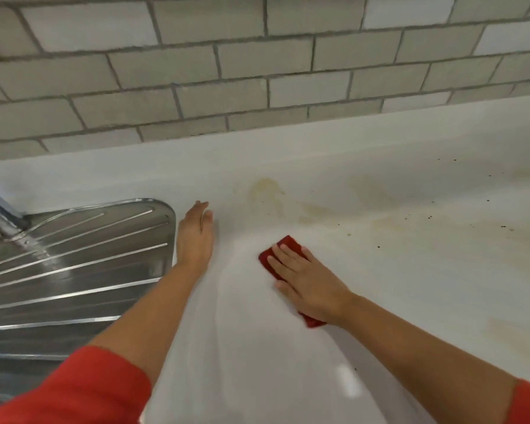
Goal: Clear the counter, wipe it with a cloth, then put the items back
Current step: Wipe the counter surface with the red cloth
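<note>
Overhead, a grey brick-pattern tiled wall (257, 62) fills the top of the frame above a white counter (410, 270) that runs across the middle and lower right. At lower left sits a ribbed steel drainboard (74, 264). A person in red sleeves (74, 390) lays the left hand (195, 237) flat at centre, fingers pressed together, just beside the drainboard's edge. Right of centre, the right hand (309, 286) presses a red cloth (283, 244) onto the counter, fingers straight and slightly spread. Yellowish stains (266, 188) and dark specks (429, 217) mark the surface toward the right.
</note>
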The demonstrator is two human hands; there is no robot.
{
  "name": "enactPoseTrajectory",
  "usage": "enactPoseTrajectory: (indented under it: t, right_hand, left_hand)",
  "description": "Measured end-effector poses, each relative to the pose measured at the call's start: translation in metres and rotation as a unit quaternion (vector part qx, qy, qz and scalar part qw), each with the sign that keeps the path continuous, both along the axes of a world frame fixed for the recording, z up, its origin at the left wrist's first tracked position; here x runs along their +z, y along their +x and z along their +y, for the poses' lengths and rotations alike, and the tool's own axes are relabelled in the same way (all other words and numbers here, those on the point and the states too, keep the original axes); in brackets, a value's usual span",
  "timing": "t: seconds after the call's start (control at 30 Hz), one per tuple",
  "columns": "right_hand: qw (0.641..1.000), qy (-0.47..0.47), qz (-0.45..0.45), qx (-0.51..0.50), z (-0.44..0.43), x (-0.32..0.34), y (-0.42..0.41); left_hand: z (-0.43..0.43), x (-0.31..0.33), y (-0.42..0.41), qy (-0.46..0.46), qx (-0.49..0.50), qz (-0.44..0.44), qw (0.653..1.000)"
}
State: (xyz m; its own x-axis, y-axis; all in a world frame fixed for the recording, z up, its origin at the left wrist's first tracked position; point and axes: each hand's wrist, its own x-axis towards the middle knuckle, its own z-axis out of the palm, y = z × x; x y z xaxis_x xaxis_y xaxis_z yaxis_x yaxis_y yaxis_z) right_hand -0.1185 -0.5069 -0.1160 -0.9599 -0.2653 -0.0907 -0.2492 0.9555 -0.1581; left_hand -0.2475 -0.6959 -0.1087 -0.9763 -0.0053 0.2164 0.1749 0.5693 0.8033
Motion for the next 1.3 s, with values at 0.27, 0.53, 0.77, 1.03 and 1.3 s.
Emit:
enactPoseTrajectory:
  t: [0.27, 0.53, 0.77, 1.03, 1.3]
  right_hand:
    - [0.984, 0.015, 0.085, -0.156, -0.026, -0.008, -0.06]
    - [0.994, -0.061, 0.07, -0.052, -0.018, -0.012, -0.128]
    - [0.98, -0.014, 0.083, -0.182, -0.018, -0.004, -0.088]
    - [0.993, -0.029, 0.033, -0.112, -0.034, -0.006, -0.17]
    - [0.982, -0.001, 0.039, -0.183, -0.018, 0.0, -0.117]
  left_hand:
    - [-0.01, -0.007, -0.055, -0.05, 0.0, -0.042, 0.998]
    - [-0.014, -0.013, -0.079, -0.048, 0.034, -0.041, 0.997]
    - [-0.013, -0.018, -0.084, -0.083, 0.023, -0.022, 0.996]
    - [-0.015, -0.022, -0.083, -0.099, 0.007, -0.072, 0.992]
    - [-0.009, -0.023, -0.083, -0.187, 0.009, -0.084, 0.979]
